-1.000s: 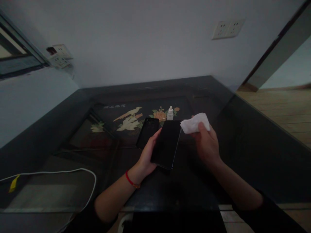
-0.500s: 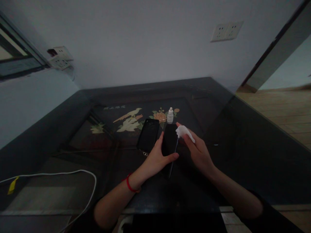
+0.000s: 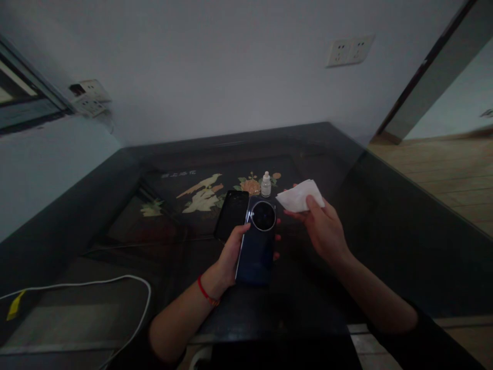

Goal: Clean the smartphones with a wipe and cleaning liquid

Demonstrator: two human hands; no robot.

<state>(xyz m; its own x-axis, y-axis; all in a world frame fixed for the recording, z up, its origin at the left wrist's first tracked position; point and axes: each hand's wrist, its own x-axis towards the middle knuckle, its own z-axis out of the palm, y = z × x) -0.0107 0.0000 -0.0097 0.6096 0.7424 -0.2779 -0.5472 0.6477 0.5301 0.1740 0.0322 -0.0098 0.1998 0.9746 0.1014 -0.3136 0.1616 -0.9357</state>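
Note:
A dark blue smartphone with a big round camera lens faces me back side up. My left hand is wrapped round it, thumb on the left edge and fingertips showing at the right edge. Just right of the phone, my right hand pinches a folded white tissue, thumb on top, apart from the phone. Partly hidden behind the phone and left hand lies a black phone case on the table. Beyond the phone stands a small clear bottle with a white cap, upright.
The dark glossy table carries a bird-and-flower picture. A white cable with a yellow tag runs over the left front. Wall sockets sit above the table's back edge.
The phone has been turned over from its dark front to its blue back, and the left hand's grip has changed. The tissue, bunched before, is now a flatter fold, away from the phone.

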